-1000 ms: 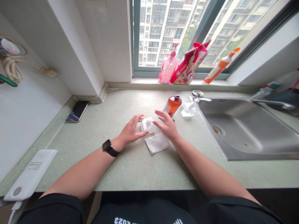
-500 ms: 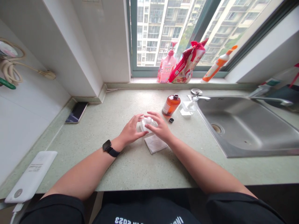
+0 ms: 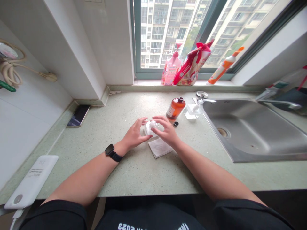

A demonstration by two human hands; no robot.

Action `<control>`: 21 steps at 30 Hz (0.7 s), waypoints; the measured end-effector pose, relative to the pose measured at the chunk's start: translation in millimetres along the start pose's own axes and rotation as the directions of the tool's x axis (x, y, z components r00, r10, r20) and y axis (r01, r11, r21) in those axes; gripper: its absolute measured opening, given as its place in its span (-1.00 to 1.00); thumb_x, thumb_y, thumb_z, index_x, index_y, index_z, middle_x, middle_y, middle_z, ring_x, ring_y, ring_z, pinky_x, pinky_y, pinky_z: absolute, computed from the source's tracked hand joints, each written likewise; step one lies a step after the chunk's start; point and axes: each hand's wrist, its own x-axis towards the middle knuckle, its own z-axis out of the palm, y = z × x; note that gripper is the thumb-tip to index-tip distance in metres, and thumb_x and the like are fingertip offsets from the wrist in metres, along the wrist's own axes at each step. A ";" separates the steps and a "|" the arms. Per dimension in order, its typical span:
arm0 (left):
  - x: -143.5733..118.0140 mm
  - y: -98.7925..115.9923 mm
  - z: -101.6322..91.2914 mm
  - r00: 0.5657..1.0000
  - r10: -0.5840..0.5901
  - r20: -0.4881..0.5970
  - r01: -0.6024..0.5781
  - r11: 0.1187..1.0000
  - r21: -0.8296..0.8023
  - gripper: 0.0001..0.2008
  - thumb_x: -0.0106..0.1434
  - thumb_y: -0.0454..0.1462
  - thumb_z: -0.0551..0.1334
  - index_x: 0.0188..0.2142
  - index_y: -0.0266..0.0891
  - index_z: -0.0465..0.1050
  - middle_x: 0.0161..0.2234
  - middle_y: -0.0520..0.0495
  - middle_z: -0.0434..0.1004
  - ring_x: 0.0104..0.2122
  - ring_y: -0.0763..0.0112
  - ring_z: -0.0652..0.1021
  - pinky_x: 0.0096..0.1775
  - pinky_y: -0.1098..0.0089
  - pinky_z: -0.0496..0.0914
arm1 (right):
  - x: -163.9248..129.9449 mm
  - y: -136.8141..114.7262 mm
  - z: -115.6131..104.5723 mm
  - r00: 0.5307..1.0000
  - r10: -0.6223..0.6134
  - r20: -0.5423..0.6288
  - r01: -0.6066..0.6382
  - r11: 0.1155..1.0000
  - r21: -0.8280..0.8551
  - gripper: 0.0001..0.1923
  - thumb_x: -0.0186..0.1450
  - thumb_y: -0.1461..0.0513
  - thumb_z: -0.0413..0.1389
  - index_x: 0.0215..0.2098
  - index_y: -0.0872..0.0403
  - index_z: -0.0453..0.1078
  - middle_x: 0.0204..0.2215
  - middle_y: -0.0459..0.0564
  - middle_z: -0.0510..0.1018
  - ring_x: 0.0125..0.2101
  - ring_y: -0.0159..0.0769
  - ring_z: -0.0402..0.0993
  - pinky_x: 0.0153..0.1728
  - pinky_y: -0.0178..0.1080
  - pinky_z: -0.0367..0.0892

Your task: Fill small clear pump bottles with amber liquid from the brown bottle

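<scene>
On the pale green countertop beside the steel sink, the left hand and right hand cup a small white packet between their fingertips, just above a white square pad, near an amber bottle and its black cap.
</scene>
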 end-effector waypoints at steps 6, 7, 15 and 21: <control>-0.8 -2.0 0.1 1.000 0.004 0.016 -0.003 1.000 -0.017 -0.18 0.30 -0.04 0.51 0.40 -0.08 0.19 0.25 -0.28 0.46 0.17 -0.01 0.60 0.22 -0.10 0.50 | 5.4 -15.2 -4.6 1.000 -0.009 -0.027 0.010 1.000 0.021 -0.73 0.44 0.00 0.27 0.01 -0.10 0.62 0.01 0.06 0.66 0.09 -0.08 0.59 0.20 0.09 0.49; -0.9 -2.0 -0.2 1.000 0.003 0.020 -0.003 1.000 -0.021 -0.18 0.30 -0.04 0.51 0.41 -0.08 0.18 0.25 -0.28 0.46 0.17 -0.01 0.59 0.22 -0.10 0.50 | 6.1 -18.5 -7.7 0.999 -0.013 -0.035 0.014 0.999 0.032 -0.72 0.44 0.00 0.27 0.02 -0.09 0.62 -0.01 0.05 0.66 0.07 -0.09 0.59 0.18 0.07 0.50; -1.0 -1.8 -2.3 0.999 -0.003 0.044 0.004 1.000 -0.012 -0.19 0.32 -0.09 0.48 0.43 -0.07 0.17 0.27 -0.29 0.45 0.16 0.00 0.59 0.23 -0.11 0.49 | 4.4 -28.4 -35.9 0.997 0.054 -0.060 -0.049 0.995 0.084 -0.64 0.41 -0.03 0.30 0.11 -0.12 0.60 -0.03 0.03 0.71 0.02 -0.08 0.64 0.18 0.08 0.50; -0.8 -5.6 -3.0 0.999 -0.003 0.038 0.004 1.000 -0.003 -0.16 0.31 -0.11 0.50 0.46 -0.05 0.16 0.28 -0.28 0.45 0.21 -0.01 0.57 0.27 -0.11 0.47 | 0.2 -23.2 -54.0 0.996 0.040 -0.084 -0.040 0.999 -0.001 -0.59 0.39 0.02 0.31 0.16 -0.08 0.52 -0.04 0.05 0.74 0.01 -0.06 0.68 0.12 0.04 0.55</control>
